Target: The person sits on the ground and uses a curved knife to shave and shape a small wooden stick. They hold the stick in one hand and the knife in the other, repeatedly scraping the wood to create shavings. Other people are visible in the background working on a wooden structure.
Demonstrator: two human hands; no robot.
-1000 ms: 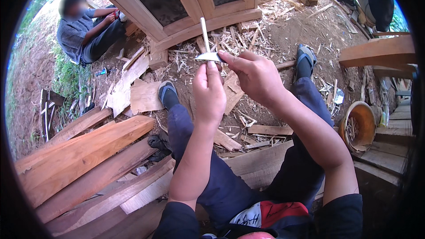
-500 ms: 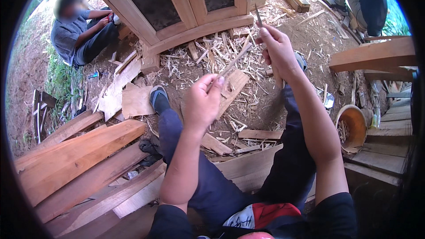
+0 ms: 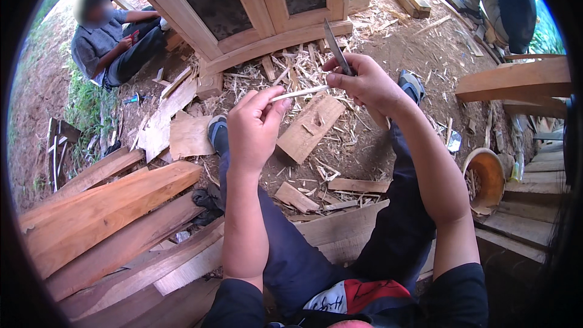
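Observation:
My left hand (image 3: 255,126) pinches one end of a thin pale wooden stick (image 3: 300,93) between thumb and fingers. The stick lies nearly level, its other end reaching my right fingers. In my right hand (image 3: 364,85) is a knife (image 3: 335,47), its blade pointing up and slightly left. The knife's brown handle (image 3: 381,120) shows below that fist. Whether the right fingers also grip the stick's end cannot be made out. Below both hands, a flat wooden block (image 3: 313,129) rests on shaving-strewn ground.
A wooden panelled frame (image 3: 261,30) stands ahead. Stacked beams (image 3: 121,206) lie at left; an orange bucket (image 3: 486,176) holding shavings tips at right, near a projecting beam (image 3: 513,79). One person (image 3: 106,42) sits far left; another (image 3: 498,6) is far right.
The stick has swung from slanting upward to nearly level, its tip now at my right hand. My right hand has lowered slightly, and the knife blade shows broader and leans left.

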